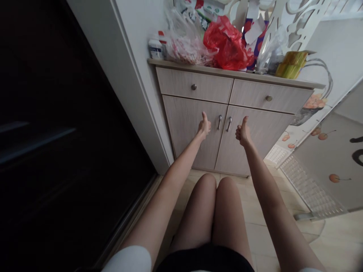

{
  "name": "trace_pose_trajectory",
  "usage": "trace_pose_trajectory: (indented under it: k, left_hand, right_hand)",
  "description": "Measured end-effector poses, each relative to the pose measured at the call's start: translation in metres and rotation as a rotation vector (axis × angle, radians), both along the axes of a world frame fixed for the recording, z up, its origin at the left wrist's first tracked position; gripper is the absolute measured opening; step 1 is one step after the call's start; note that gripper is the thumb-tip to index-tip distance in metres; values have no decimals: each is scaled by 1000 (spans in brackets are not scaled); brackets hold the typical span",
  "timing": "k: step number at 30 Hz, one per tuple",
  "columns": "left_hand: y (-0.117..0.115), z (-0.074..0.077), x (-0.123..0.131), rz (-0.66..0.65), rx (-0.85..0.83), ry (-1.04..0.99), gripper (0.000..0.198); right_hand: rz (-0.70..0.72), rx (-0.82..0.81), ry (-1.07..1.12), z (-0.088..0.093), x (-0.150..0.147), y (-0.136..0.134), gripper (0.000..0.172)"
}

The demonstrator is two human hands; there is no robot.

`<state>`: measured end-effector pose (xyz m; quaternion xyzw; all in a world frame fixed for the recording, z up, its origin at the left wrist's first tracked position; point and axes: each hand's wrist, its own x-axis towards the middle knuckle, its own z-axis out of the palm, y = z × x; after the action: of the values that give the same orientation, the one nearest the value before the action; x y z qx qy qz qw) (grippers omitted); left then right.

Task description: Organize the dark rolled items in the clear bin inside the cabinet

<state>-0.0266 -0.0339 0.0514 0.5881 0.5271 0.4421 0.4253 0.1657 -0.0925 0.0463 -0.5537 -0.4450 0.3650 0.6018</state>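
Both arms reach straight out before a pale wood-grain cabinet (195,151). My left hand (204,125) is a closed fist with the thumb pointing up, and nothing shows in it. It is nearest the left door's metal handle (219,122), a little apart from it. My right hand (243,131) makes the same thumb-up fist, holding nothing visible, to the right of the right door's handle (229,124). Both doors are closed. Above them two closed drawers carry round knobs, the left knob (194,87) and the right knob (269,98).
On the cabinet top lie a red plastic bag (227,45), a clear bag (187,41), a white bottle (155,49) and a yellow package (291,65). A dark door panel (70,170) stands on the left. To the right is a screen with cherry prints (326,158).
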Motion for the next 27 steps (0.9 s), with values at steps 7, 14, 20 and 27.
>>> trace_pose_trajectory:
  k: [7,14,20,27]
  left_hand:
    - [-3,-17,8,9,-89,59,82]
    - [2,-30,9,80,-82,138,80]
    - [14,-31,9,149,45,257,75]
    - [41,-36,50,89,238,317,25]
  right_hand:
    - [-40,-56,66,-9,-12,-5,68]
    - [-45,-98,43,-21,-3,-1,68]
    - [-210,8,-253,-36,12,25,65]
    - [-224,150,-435,-53,-5,94,48]
